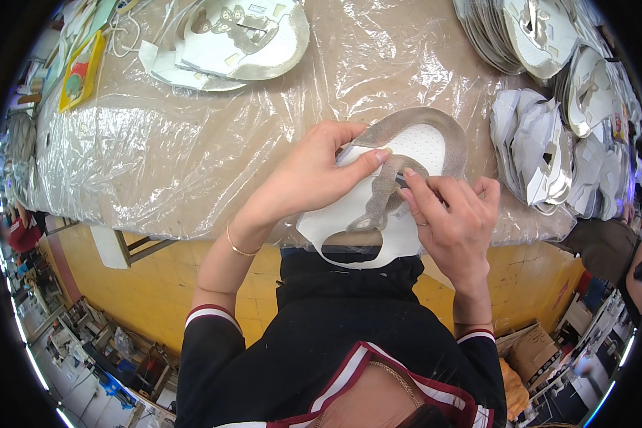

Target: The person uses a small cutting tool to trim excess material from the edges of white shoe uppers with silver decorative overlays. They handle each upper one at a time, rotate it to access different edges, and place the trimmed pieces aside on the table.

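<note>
Far L: yellow card [83, 70] at table edge; table covered w/ clear plastic sheet [157, 150]. Top centre-L: small pile of white cut pieces [228, 43]. Centre: L hand [314, 175] pinches white shoe-upper piece [367, 239], thumb pressing grey strip [381, 192] down onto it; piece sits at near table edge, partly overhanging. R hand [453, 217] closed on strip's R side, fingertips touching it. Far R: stacks of white/grey uppers [549, 143], well apart from hands.
</note>
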Demonstrator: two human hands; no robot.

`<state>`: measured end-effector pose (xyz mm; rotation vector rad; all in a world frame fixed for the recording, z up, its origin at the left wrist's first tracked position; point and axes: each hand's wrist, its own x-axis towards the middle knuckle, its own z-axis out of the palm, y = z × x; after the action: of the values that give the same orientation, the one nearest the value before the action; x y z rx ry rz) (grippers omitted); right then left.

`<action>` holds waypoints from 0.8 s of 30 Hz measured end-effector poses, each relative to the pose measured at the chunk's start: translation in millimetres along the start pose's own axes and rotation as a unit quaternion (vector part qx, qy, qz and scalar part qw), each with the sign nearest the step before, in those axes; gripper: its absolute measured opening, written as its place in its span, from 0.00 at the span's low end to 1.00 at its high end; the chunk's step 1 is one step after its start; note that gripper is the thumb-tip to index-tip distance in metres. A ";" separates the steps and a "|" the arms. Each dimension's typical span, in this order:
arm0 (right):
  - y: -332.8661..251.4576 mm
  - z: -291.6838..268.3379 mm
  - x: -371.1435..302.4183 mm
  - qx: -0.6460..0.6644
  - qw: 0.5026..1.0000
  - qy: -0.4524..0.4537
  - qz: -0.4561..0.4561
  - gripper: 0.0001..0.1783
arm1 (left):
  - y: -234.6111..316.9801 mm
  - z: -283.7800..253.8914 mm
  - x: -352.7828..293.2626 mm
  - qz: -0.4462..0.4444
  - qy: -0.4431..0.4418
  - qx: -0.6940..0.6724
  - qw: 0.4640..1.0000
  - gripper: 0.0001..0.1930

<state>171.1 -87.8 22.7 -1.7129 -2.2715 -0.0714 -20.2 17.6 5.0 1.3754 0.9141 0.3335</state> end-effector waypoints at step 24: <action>-7.0 10.5 -2.1 -0.183 0.980 -0.073 -0.001 0.11 | -5.8 12.9 -1.3 -0.012 0.026 0.056 0.998 0.15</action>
<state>162.9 -89.5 13.1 -1.9481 -2.4890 -0.3992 -13.6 6.5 -0.9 1.4621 1.0039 0.3040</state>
